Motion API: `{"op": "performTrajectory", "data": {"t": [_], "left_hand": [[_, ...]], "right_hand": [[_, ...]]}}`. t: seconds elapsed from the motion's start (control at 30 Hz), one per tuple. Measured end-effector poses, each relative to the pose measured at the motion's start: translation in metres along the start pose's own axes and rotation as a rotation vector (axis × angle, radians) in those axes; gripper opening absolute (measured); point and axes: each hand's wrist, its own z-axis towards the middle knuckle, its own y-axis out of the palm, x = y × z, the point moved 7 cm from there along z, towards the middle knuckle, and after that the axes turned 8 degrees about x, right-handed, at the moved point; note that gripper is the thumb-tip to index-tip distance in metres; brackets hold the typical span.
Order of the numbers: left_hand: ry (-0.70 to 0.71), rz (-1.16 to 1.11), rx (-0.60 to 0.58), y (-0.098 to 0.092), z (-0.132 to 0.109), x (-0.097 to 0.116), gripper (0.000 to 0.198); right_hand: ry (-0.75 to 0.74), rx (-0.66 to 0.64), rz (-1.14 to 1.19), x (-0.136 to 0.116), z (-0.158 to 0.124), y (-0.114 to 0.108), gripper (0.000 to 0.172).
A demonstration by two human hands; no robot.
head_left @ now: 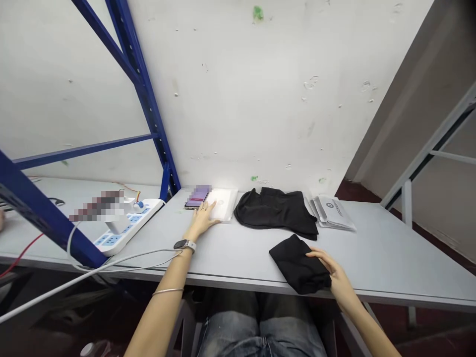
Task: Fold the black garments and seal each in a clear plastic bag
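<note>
My left hand [202, 218] reaches to the back of the table with its fingers apart. Its fingertips rest at the near left edge of a stack of white translucent plastic bags [225, 204]. A phone [198, 196] with a lit screen lies just left of that hand. Near the front edge, my right hand [330, 267] grips a folded black cloth [298, 265] by its right side, thumb hidden beneath or behind it. Farther back, more black fabric pieces [275, 210] lie flat in a loose pile.
Printed plastic packages [332, 212] lie at the back right of the grey table [379, 248]. A white power strip [130, 225] with plugs sits left, behind a blue metal post [48, 213]. A white cable [122, 258] crosses near my left wrist. The wall closes the back.
</note>
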Motion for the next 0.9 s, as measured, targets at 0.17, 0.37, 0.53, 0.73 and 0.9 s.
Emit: {"op": "performTrajectory", "data": {"t": [0.17, 0.37, 0.53, 0.73, 0.9], "left_hand": [[0.089, -0.05, -0.058, 0.001, -0.012, 0.013, 0.057], [0.052, -0.01, -0.036, 0.0, -0.007, 0.019, 0.036], [0.141, 0.023, 0.083, -0.019, -0.019, 0.069, 0.041], [0.816, -0.005, 0.243, -0.047, -0.091, 0.208, 0.039], [0.968, -0.045, 0.168, -0.051, -0.124, 0.251, 0.051]], "right_hand": [[-0.028, 0.14, 0.022, 0.0, 0.002, 0.0, 0.023], [-0.084, 0.139, -0.038, -0.002, 0.002, 0.008, 0.025], [-0.05, 0.161, -0.064, 0.008, 0.004, 0.019, 0.037], [0.015, 0.141, 0.003, 0.001, 0.006, 0.048, 0.033], [0.048, 0.063, 0.056, -0.012, 0.002, 0.061, 0.038]]}}
